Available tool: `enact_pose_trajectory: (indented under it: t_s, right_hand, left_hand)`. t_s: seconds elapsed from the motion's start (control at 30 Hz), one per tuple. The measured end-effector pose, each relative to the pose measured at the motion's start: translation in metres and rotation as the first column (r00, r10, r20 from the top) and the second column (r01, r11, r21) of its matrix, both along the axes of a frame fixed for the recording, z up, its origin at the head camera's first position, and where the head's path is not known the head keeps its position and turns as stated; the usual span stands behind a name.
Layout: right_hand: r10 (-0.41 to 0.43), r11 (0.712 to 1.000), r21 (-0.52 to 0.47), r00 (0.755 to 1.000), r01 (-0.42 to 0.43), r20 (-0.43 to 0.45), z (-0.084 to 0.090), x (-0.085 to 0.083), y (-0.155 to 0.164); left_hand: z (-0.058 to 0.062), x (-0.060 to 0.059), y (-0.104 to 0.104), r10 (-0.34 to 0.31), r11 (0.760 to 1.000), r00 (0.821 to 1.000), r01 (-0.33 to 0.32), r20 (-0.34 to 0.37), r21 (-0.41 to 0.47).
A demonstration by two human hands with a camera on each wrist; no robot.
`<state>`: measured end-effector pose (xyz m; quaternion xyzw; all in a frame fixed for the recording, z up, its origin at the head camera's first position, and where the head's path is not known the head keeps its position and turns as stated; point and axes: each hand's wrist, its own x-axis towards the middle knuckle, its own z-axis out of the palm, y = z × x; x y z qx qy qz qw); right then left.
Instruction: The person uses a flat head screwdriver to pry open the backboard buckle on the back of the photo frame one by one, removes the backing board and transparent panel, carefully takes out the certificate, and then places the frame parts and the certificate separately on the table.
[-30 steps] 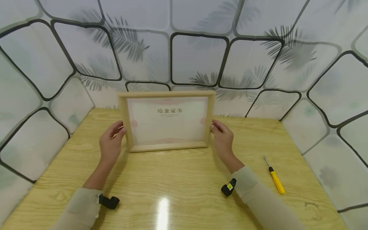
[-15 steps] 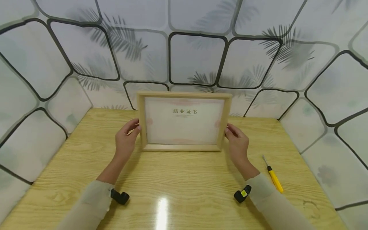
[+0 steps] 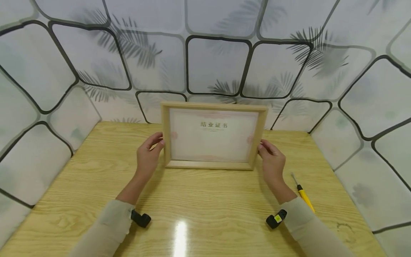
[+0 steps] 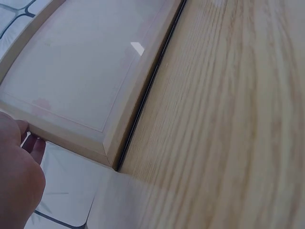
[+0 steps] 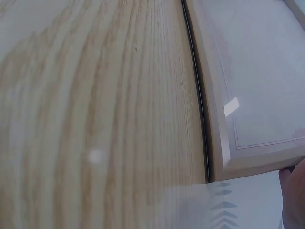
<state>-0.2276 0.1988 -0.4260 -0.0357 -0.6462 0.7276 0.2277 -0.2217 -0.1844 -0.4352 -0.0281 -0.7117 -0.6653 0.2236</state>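
Observation:
A light wooden picture frame [image 3: 208, 165] stands upright toward the back of the table, with a pale certificate [image 3: 212, 142] behind its front pane. My left hand [image 3: 148, 155] pinches the frame's left side between thumb and fingers. On the opposite side my right hand [image 3: 273, 160] grips the frame's edge the same way. The left wrist view shows the left hand [image 4: 19, 171] at the frame's side, and a dark line runs under the lower edge. Only a small part of the right hand [image 5: 294, 195] shows in the right wrist view.
A screwdriver [image 3: 303, 194] with a yellow handle lies on the wooden table [image 3: 199, 203], right of the right forearm, which hides its handle end. A patterned wall [image 3: 218, 64] rises behind the table and along both sides.
Both hands have moved the frame to the right along the table. It was slightly skewed a second ago and now stands straighter. The right sleeve now covers the end of the screwdriver handle.

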Motion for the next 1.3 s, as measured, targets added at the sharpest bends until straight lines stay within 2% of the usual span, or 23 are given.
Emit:
enact_pose_trajectory:
  t_s: [0.13,0.3,0.5,0.67,0.9,1.03,1.23,1.27,1.3]
  right_hand:
    - [-0.013,1.0,-0.008,1.0,0.013,-0.001,0.0,0.002,0.005]
    - [-0.007,1.0,-0.003,1.0,0.007,-0.002,-0.001,0.003,0.013]
    - [-0.014,0.999,0.038,1.0,0.013,0.025,-0.002,0.007,0.021]
    - [-0.009,0.996,0.085,1.0,0.008,0.015,-0.004,0.007,0.024]
    - [-0.034,0.985,0.168,0.999,0.027,0.039,-0.005,0.006,0.026]
    - [-0.037,0.98,0.194,0.999,0.031,0.026,-0.006,0.004,0.028]
    - [-0.033,0.976,0.213,0.999,0.035,-0.012,-0.002,-0.002,0.031]
    - [-0.036,0.975,0.22,0.999,0.039,-0.015,0.0,-0.004,0.03]
    - [-0.038,0.974,0.224,0.999,0.041,-0.016,0.003,-0.006,0.03]
  left_hand:
    - [0.001,-0.001,0.006,-0.022,1.0,1.0,0.023,-0.015,0.013]
    - [0.002,-0.002,0.012,-0.03,1.0,1.0,0.03,-0.001,0.005]
    - [0.0,-0.002,0.015,-0.035,0.999,0.999,0.035,0.003,-0.035]
    - [-0.001,-0.002,0.016,-0.029,0.997,0.999,0.03,0.015,-0.07]
    - [0.004,0.0,0.015,-0.027,0.994,1.0,0.027,0.006,-0.106]
    - [0.005,0.0,0.014,-0.029,0.994,0.999,0.031,0.024,-0.109]
    - [0.033,0.012,0.021,-0.027,0.994,0.998,0.033,0.056,-0.105]
    - [0.038,0.014,0.022,-0.022,0.994,0.999,0.027,0.044,-0.103]
    - [0.038,0.01,0.021,-0.019,0.995,0.999,0.022,0.032,-0.093]
